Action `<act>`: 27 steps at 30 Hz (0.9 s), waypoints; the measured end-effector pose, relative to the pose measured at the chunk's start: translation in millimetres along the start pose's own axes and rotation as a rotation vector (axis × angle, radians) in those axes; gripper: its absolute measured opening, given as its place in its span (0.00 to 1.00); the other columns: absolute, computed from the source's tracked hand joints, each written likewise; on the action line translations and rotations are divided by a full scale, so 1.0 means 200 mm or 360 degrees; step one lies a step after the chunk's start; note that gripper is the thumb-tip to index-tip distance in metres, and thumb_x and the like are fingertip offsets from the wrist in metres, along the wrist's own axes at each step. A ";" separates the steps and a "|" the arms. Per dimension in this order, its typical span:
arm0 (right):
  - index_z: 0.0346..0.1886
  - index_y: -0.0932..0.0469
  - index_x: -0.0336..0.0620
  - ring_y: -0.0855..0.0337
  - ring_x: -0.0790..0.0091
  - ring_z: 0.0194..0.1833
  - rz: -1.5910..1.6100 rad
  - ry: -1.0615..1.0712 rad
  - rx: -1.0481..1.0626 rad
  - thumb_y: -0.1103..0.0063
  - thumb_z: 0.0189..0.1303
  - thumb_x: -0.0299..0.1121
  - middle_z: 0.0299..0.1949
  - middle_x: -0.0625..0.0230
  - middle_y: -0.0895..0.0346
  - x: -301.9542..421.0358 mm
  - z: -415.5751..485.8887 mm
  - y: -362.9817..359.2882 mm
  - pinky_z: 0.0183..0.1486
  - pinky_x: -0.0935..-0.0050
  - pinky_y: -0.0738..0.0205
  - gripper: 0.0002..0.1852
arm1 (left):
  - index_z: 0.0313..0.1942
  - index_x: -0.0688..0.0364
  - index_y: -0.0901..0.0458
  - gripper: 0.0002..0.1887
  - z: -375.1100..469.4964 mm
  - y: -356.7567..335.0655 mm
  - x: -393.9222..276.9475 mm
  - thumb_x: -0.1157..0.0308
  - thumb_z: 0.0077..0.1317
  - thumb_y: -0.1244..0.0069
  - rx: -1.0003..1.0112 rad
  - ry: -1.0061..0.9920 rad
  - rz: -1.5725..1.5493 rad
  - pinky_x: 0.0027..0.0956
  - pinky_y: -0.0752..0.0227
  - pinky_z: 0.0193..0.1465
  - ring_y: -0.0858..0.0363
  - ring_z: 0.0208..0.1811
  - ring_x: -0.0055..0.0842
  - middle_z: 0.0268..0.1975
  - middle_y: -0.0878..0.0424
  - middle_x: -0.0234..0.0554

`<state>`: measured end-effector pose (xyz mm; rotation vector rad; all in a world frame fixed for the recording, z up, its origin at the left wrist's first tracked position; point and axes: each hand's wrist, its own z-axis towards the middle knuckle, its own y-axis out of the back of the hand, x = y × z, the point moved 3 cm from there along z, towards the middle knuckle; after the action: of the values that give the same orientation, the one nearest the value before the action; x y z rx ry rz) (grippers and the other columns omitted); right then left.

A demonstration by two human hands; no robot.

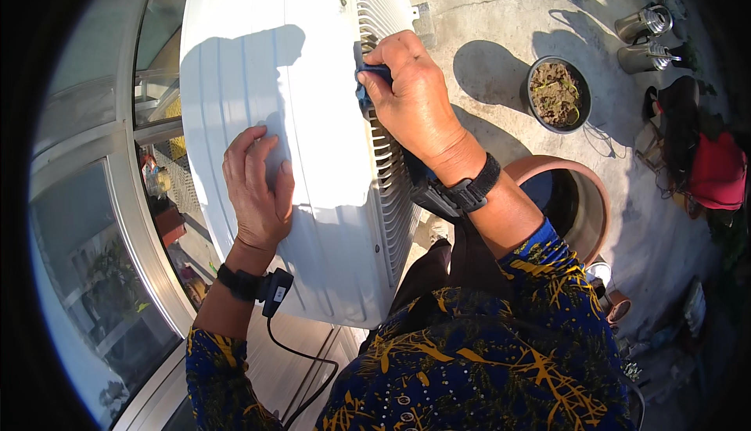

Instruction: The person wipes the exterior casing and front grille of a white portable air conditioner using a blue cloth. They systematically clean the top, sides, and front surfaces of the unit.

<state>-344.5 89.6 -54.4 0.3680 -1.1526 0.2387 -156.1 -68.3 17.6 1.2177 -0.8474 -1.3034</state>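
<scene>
A white air conditioner outdoor unit stands before me, its slatted grille along the right side. My right hand pinches a dark blue cloth between thumb and fingers, against the upper edge of the grille. Part of the cloth is hidden behind the hand. My left hand rests on or just over the unit's ribbed top panel, fingers apart and slightly curled, holding nothing. Both wrists wear black straps with small devices.
A metal-framed glass window runs along the left. On the concrete floor at the right are a pot of soil, a large terracotta pot with dark contents, two metal kettles and a red item. A cable hangs from my left wrist.
</scene>
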 end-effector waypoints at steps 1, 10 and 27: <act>0.39 0.18 0.36 0.13 0.47 0.38 -0.0055 0.0006 0.0045 0.33 0.61 0.20 0.41 0.56 0.21 0.00 0.01 -0.01 0.42 0.58 0.15 0.05 | 0.58 0.63 0.23 0.19 0.00 0.00 0.00 0.72 0.67 0.46 -0.0005 0.0002 -0.0008 0.49 0.35 0.67 0.27 0.63 0.48 0.64 0.26 0.53; 0.46 0.14 0.36 0.14 0.49 0.41 -0.0152 0.0220 0.0042 0.33 0.56 0.19 0.45 0.58 0.16 0.02 -0.12 0.02 0.46 0.59 0.16 0.13 | 0.58 0.65 0.22 0.19 0.00 0.00 -0.01 0.74 0.68 0.48 -0.0004 0.0022 -0.0007 0.47 0.31 0.67 0.27 0.64 0.48 0.64 0.25 0.55; 0.42 0.15 0.34 0.11 0.50 0.39 0.0310 -0.0179 0.0106 0.38 0.58 0.16 0.39 0.52 0.15 0.26 -0.68 0.11 0.44 0.63 0.15 0.10 | 0.57 0.65 0.21 0.16 0.01 0.00 0.01 0.70 0.72 0.48 -0.0131 -0.0196 0.0082 0.49 0.30 0.67 0.25 0.63 0.50 0.61 0.22 0.55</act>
<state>-217.8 165.2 -51.1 0.3307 -1.2948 0.4320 -156.8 -70.6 17.6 1.0530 -0.8984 -1.3692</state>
